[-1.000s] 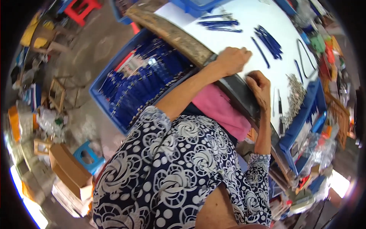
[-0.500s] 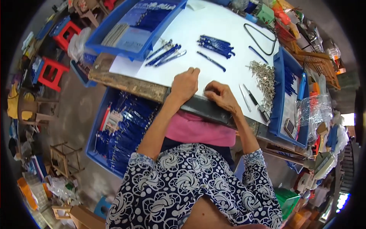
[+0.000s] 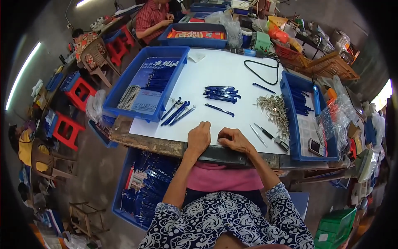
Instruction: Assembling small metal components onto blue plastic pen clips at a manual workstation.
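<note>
At the near table edge, my left hand (image 3: 199,138) is closed in a fist, fingertips toward the white table top. My right hand (image 3: 235,140) rests a little to its right, fingers curled in. The inside of both hands is hidden. Just beyond them lies a single slim blue pen-like piece (image 3: 219,109), with a bundle of similar blue pieces (image 3: 222,93) farther off. Several more blue pieces (image 3: 177,113) lie left of my left hand. Right of my right hand are a black-handled knife (image 3: 271,137), a thin metal tool (image 3: 258,135) and a pile of small metal parts (image 3: 274,111).
Blue trays hold blue pieces at the left (image 3: 112,101) and right (image 3: 287,120); a phone (image 3: 316,147) lies in the right one. A full blue bin (image 3: 117,203) stands below the table's left side. A black cord loop (image 3: 262,71) lies far right. A co-worker (image 3: 154,20) sits beyond.
My view has tilted upward, bringing the far end of the table and the co-worker into sight. My hands stay at the table edge with little change, and the blue pieces lie as before.
</note>
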Available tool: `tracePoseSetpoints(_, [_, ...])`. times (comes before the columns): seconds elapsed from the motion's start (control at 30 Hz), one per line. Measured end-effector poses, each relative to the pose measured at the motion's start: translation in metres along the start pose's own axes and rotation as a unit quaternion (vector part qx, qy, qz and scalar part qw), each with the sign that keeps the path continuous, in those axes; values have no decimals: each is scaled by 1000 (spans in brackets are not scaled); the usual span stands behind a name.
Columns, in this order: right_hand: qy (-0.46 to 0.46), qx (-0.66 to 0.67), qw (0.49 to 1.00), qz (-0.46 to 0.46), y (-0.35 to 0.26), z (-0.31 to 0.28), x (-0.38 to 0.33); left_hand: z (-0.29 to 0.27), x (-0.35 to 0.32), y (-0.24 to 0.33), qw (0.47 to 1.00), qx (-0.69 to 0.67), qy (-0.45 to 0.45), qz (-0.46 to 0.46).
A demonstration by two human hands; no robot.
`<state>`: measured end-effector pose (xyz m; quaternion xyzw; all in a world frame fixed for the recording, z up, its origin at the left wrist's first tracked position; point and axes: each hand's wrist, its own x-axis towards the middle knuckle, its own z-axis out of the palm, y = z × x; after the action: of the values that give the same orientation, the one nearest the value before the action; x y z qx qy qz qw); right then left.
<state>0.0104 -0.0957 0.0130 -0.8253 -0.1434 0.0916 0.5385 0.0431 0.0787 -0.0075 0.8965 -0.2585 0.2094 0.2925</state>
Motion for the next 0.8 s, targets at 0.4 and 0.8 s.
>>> tracePoseSetpoints(0.4, [-15,49,998,33,-7,-3,3,-1,-1,-3,999,-39,-5,-37])
tracePoseSetpoints(0.8, [-26,80,995,54,-15,-4,0,-2,0,-4,997,-54,-8,-55])
